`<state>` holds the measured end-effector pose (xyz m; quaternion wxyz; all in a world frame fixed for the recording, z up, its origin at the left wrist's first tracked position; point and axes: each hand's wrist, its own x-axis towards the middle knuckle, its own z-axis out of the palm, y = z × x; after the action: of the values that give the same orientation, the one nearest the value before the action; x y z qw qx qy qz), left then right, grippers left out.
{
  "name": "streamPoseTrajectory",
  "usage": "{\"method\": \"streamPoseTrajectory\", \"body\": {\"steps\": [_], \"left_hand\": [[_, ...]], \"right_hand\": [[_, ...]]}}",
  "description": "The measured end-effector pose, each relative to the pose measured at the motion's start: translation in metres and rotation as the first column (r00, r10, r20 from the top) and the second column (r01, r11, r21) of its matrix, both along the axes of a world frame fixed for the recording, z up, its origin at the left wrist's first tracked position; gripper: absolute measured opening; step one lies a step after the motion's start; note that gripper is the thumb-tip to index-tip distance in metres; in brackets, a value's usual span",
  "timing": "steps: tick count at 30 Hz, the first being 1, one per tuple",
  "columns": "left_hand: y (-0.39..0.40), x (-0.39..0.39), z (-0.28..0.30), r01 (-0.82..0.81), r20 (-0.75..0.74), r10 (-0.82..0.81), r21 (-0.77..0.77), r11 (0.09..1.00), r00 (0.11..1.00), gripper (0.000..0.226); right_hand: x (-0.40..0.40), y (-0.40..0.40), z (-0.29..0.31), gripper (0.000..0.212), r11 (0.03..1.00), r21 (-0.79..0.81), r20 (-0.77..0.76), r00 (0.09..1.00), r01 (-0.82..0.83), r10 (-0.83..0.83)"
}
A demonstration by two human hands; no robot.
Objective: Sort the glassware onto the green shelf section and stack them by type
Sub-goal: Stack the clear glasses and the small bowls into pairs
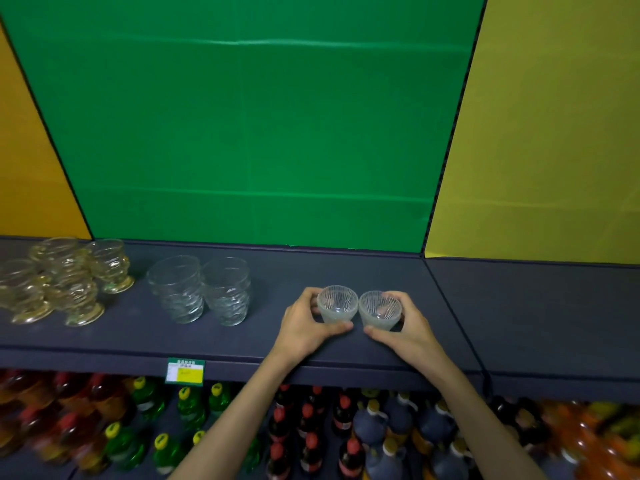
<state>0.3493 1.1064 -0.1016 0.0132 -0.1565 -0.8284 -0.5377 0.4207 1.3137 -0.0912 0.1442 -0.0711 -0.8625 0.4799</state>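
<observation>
We are gripping two ribbed cups on the dark shelf point(311, 268) before the green panel point(242, 133): our left hand point(304, 323) is curling round the left cup point(337, 304), our right hand point(403, 323) round the right cup point(380, 309), both upright and almost touching. Further left two clear tumblers point(201, 289) are standing together, and footed amber glasses point(62, 278) are clustering at the far left.

A shop: price tag point(184, 371) on shelf edge point(104, 358), bottled drinks point(308, 431) below.

A dark shelf point(311, 268) runs below green point(242, 133), orange point(27, 168) and yellow point(547, 133) back panels, with bottles point(304, 431) beneath.
</observation>
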Motion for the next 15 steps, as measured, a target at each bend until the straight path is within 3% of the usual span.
{"method": "streamPoseTrajectory", "body": {"steps": [15], "left_hand": [[-0.002, 0.014, 0.004, 0.022, -0.018, -0.023, -0.063, 0.998, 1.000, 0.072]], "right_hand": [[0.004, 0.004, 0.010, 0.060, 0.997, 0.020, 0.065, 0.996, -0.069, 0.067]]}}
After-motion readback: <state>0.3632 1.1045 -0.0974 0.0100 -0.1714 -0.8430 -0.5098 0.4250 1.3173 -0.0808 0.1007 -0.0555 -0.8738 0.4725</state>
